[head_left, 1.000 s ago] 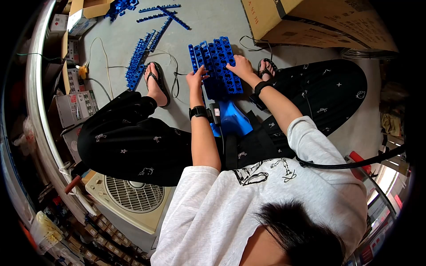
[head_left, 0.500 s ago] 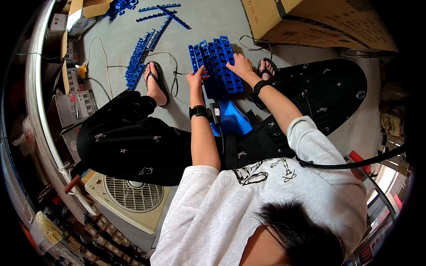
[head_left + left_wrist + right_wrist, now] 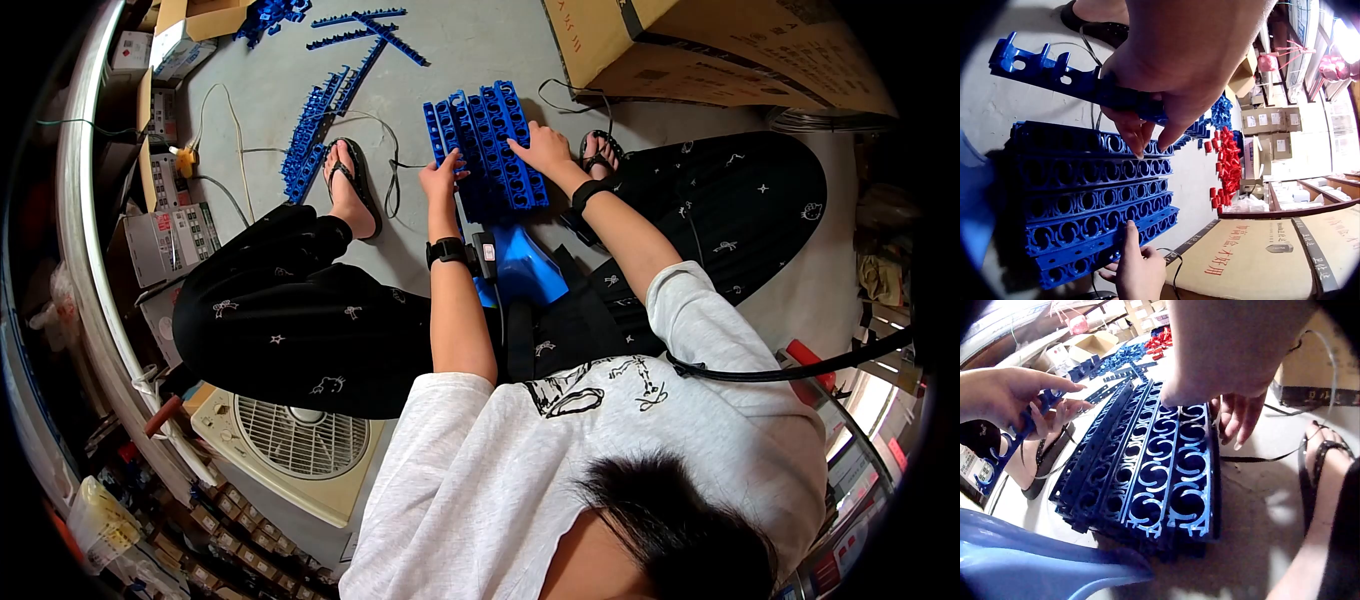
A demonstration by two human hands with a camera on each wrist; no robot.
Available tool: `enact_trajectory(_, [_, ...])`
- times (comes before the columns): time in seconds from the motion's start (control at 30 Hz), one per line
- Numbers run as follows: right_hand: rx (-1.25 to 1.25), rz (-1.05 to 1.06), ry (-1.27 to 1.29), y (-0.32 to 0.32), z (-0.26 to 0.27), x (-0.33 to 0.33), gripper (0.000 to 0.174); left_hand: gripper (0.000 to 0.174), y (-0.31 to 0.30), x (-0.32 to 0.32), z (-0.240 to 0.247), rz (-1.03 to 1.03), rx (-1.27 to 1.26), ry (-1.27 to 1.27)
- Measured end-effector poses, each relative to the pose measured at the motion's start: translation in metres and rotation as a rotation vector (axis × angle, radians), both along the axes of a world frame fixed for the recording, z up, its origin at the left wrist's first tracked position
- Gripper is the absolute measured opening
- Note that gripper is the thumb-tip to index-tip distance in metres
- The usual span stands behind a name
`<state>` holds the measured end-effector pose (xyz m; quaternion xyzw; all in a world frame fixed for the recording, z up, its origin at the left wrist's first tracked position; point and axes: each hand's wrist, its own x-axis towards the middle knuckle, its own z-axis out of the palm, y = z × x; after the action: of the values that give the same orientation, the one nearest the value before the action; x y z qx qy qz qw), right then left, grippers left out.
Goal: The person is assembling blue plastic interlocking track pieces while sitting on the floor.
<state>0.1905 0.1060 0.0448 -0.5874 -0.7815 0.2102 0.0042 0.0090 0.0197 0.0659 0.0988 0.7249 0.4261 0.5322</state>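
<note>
My left hand (image 3: 440, 178) pinches a blue plastic clip strip (image 3: 1047, 78), a bar with a row of open C-shaped clips. It holds the strip along the left side of a stack of similar blue strips (image 3: 500, 140), whose rows of round clips show in both wrist views. On the stack's other side, my right hand (image 3: 546, 150) grips the edge, its thumb on top and its fingers bent down the side. The right wrist view shows these fingers (image 3: 1229, 422) beside the outer strip. Below the stack's near end is a smooth blue plastic piece (image 3: 525, 270).
More blue strips (image 3: 310, 150) lie in a row by the left foot, with crossed ones (image 3: 390, 40) beyond. Blue pieces (image 3: 272, 20) and red pieces (image 3: 1229, 165) are heaped farther off. A large carton (image 3: 680, 50) stands at right, a box fan (image 3: 305, 435) at left. Thin cables cross the floor.
</note>
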Motion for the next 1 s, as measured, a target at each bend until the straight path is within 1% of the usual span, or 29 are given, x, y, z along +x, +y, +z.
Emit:
enact_trajectory(0.07, [-0.035,0.000,-0.030,0.000,0.002,0.000,0.053,0.031,0.000,0.000,0.000,0.000,-0.001,-0.001])
enact_trajectory(0.2, [-0.010,-0.009,-0.032,-0.001,0.007,-0.002,0.058,0.031,0.001,-0.001,0.001,0.007,-0.001,0.004])
enact_trajectory(0.27, [0.061,-0.077,-0.075,0.000,0.011,-0.004,0.058,0.030,0.002,-0.003,0.005,0.026,0.015,0.022])
enact_trajectory(0.3, [0.062,-0.079,-0.077,0.001,0.013,-0.006,0.058,0.029,0.003,-0.004,0.007,0.044,0.032,0.040])
enact_trajectory(0.33, [0.166,-0.106,-0.060,0.003,0.013,-0.007,0.055,0.029,0.004,-0.006,0.008,0.043,0.033,0.036])
enact_trajectory(0.37, [0.273,-0.131,-0.042,0.006,0.013,-0.008,0.052,0.029,0.007,-0.008,0.008,0.101,0.033,0.054])
enact_trajectory(0.4, [0.277,-0.128,-0.046,0.012,0.014,-0.011,0.052,0.028,0.010,-0.010,0.009,0.161,0.033,0.071])
enact_trajectory(0.43, [0.288,-0.119,0.002,0.020,0.019,-0.015,0.049,0.027,0.012,-0.012,0.010,0.247,0.097,0.073])
enact_trajectory(0.47, [0.298,-0.109,0.048,0.026,0.023,-0.019,0.045,0.027,0.014,-0.014,0.010,0.251,0.100,0.068])
enact_trajectory(0.5, [0.257,-0.106,0.084,0.033,0.028,-0.024,0.039,0.029,0.015,-0.016,0.010,0.332,0.084,0.079])
enact_trajectory(0.53, [0.260,-0.100,0.079,0.041,0.030,-0.030,0.039,0.032,0.016,-0.019,0.010,0.413,0.066,0.089])
enact_trajectory(0.57, [0.259,-0.045,0.106,0.052,0.032,-0.036,0.038,0.037,0.014,-0.023,0.010,0.419,0.079,0.034])
enact_trajectory(0.6, [0.256,0.012,0.133,0.063,0.034,-0.044,0.037,0.037,0.014,-0.025,0.010,0.428,0.080,0.027])
enact_trajectory(0.63, [0.171,0.053,0.098,0.075,0.042,-0.054,0.034,0.040,0.014,-0.028,0.010,0.491,0.113,-0.024])
enact_trajectory(0.67, [0.169,0.066,0.093,0.088,0.042,-0.063,0.034,0.042,0.014,-0.030,0.011,0.556,0.144,-0.074])
enact_trajectory(0.7, [0.168,0.170,0.078,0.103,0.038,-0.074,0.033,0.046,0.015,-0.033,0.009,0.574,0.175,-0.104])
enact_trajectory(0.73, [0.168,0.274,0.060,0.118,0.037,-0.086,0.033,0.046,0.015,-0.036,0.009,0.590,0.171,-0.109])
enact_trajectory(0.77, [0.163,0.289,0.055,0.132,0.038,-0.099,0.033,0.047,0.015,-0.039,0.008,0.637,0.221,-0.158])
enact_trajectory(0.83, [0.224,0.460,0.019,0.161,0.038,-0.129,0.033,0.045,0.016,-0.045,0.005,0.713,0.275,-0.234])
enact_trajectory(0.9, [0.275,0.506,0.023,0.190,0.027,-0.164,0.034,0.044,0.020,-0.049,0.000,0.753,0.298,-0.260])
enact_trajectory(0.97, [0.236,0.468,0.021,0.211,0.009,-0.203,0.037,0.039,0.024,-0.052,-0.003,0.769,0.322,-0.276])
enact_trajectory(1.0, [0.214,0.476,0.017,0.210,0.011,-0.217,0.037,0.037,0.026,-0.052,-0.003,0.787,0.345,-0.302])
